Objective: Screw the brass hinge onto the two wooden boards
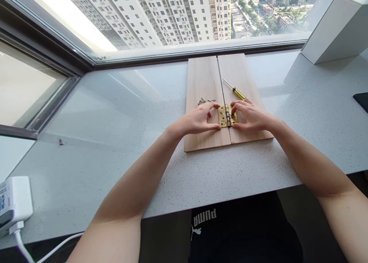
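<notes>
Fingers (214, 126) of both hands meet at a brass-coloured hinge (227, 116), which lies flat and opened out near the person's end of two pale wooden boards. On the left hand (198, 118), thumb and index finger stand well parted, their tips on the near and far corners of the hinge's left leaf, holding it between them. On the right hand (251, 115), thumb and fingers are curved and moderately spread, holding the right leaf from its near and far edges and partly covering it.

The hinge's knuckle runs along the narrow seam between the left board (201, 81) and the right board (238, 69), one leaf on each. A small heap of screws (204, 101) lies on the left board, just beyond the left hand. On the right board rests a screwdriver (238, 93), its yellow handle just beside the right hand and its shaft slanting toward the seam and the window.

Both boards lie on a speckled white countertop (138, 113) under a window (172, 18). A white box (327, 33) stands well apart at the far right; a white adapter (21, 201) with a cable (20, 242) sits at the near left.
</notes>
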Motion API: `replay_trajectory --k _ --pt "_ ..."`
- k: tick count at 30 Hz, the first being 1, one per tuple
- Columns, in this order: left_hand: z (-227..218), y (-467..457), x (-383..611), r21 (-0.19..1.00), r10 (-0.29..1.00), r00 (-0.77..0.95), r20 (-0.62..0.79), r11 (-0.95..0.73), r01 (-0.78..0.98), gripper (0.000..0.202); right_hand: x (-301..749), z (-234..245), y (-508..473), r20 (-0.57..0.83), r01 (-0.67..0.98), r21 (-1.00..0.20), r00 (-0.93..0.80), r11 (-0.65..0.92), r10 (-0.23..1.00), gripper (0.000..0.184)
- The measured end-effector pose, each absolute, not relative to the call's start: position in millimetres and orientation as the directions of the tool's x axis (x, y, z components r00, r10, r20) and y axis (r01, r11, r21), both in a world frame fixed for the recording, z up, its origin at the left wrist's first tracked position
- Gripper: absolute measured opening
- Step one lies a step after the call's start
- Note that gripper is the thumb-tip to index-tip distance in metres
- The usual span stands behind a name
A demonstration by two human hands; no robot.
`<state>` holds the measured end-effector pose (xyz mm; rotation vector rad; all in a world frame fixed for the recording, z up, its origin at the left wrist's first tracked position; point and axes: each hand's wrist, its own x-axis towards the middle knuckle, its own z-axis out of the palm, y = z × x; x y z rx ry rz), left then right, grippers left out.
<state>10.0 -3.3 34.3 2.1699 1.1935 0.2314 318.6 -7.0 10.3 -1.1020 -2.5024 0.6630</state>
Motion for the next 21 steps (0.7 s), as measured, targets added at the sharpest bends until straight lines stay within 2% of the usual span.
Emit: replay_trajectory --k 12,16,18,21 --pt "31 -3 10 0.593 0.818 0.562 -0.124 -0.393 0.703 0.091 319 7 -6 0.140 0.593 -0.527 -0.646 0.608 0.751 0.037" --pt "31 -4 8 0.595 0.816 0.569 -0.103 -0.408 0.693 0.088 322 11 -5 0.148 0.556 -0.582 -0.646 0.594 0.749 0.045" --pt "34 -3 6 0.606 0.818 0.571 -0.073 -0.418 0.677 0.084 324 12 -3 0.201 0.532 -0.625 -0.597 0.571 0.777 0.044" --pt "41 -1 4 0.614 0.857 0.514 0.021 -0.417 0.670 0.066 327 5 5 0.360 0.540 -0.634 -0.428 0.554 0.829 0.025"
